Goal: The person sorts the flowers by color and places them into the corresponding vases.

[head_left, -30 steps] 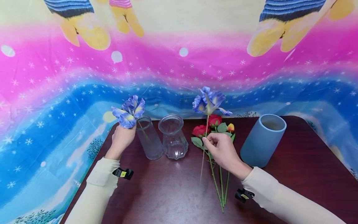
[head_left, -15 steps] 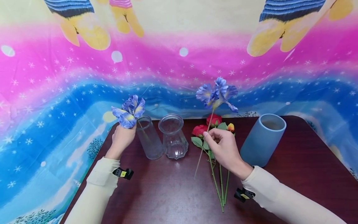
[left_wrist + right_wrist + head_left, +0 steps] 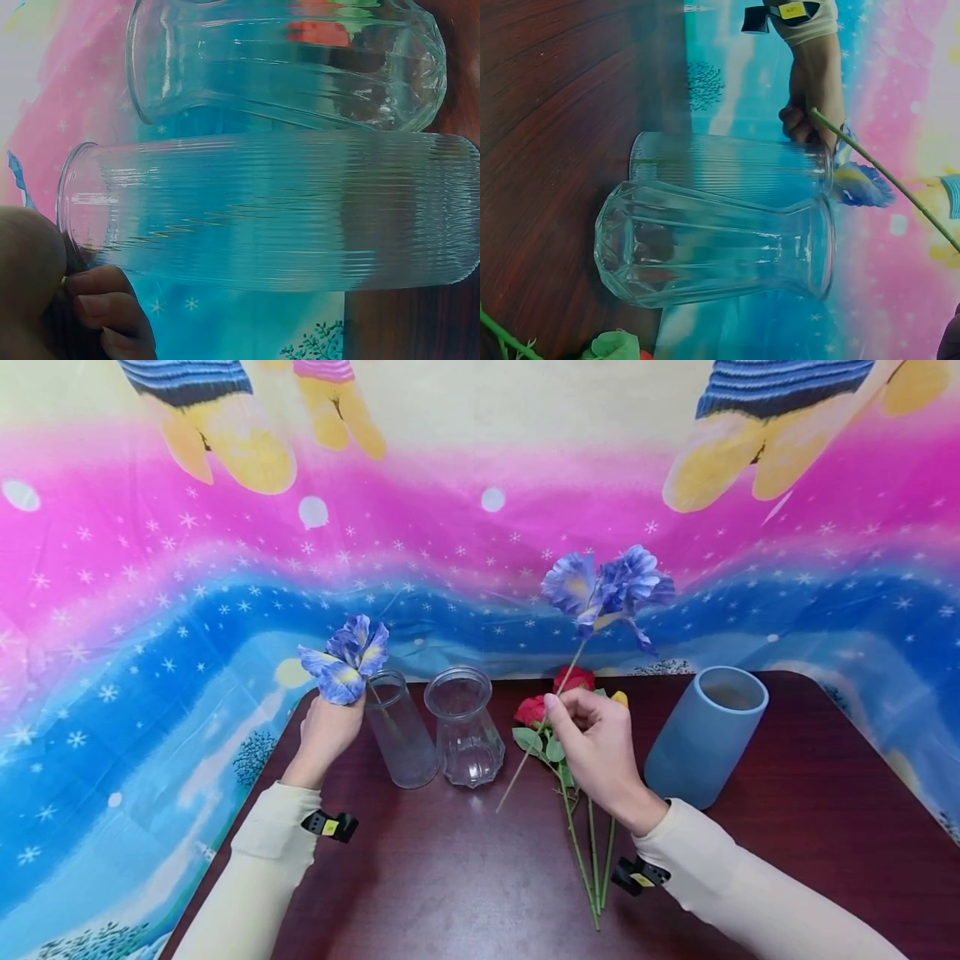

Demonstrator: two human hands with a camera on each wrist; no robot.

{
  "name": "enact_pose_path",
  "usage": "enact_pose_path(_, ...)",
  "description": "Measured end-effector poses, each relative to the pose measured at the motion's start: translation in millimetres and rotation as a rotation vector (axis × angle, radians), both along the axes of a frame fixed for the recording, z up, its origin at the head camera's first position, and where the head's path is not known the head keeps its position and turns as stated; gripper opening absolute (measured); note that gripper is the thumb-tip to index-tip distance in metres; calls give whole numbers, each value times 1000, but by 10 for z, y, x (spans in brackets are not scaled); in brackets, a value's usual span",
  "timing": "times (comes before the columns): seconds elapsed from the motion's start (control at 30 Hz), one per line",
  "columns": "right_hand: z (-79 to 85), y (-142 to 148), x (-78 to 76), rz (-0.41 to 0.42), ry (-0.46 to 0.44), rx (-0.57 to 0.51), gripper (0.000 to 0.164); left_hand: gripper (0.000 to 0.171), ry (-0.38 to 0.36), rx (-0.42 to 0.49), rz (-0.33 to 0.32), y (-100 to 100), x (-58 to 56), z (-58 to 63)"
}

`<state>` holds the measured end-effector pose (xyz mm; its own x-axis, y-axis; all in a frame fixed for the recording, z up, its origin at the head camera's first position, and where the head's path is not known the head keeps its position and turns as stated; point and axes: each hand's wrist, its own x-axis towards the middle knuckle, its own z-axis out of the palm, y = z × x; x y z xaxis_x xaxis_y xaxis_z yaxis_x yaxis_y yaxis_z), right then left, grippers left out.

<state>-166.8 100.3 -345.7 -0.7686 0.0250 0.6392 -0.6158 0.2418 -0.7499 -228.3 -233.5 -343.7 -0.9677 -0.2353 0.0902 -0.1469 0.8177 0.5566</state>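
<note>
My left hand (image 3: 332, 731) grips the ribbed glass vase (image 3: 405, 747) at its rim, fingers curled there in the left wrist view. A blue-purple iris (image 3: 345, 662) leans over that hand, its thin stem running down inside the vase. Part of the grip is hidden behind the flower. Between thumb and fingers my right hand (image 3: 596, 747) pinches the stem of a second iris (image 3: 615, 589). Its bloom is up and to the right, while the stem's lower end (image 3: 510, 789) points down-left towards the clear fluted vase (image 3: 468, 731), apart from it.
Red roses (image 3: 531, 711) and a yellow-orange bud (image 3: 619, 697) lie on the dark wooden table (image 3: 420, 877), partly behind my right hand. A tall blue-grey vase (image 3: 693, 752) stands at right. A patterned cloth (image 3: 450, 527) hangs behind.
My right hand has lifted the second iris slightly and tilted it, its bloom going up and right, its stem end swinging left. My left hand and the vases have stayed put.
</note>
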Motion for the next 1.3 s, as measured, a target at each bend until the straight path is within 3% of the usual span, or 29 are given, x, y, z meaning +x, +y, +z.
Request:
enact_pose_path(0.83, 122, -145, -40, -16, 101, -193, 15, 60, -16, -5, -18, 2, -3, 19)
enact_pose_path(1.3, 195, -221, -160, -28, 125, -173, 15, 58, -18, -2, -2, 10, -11, 9)
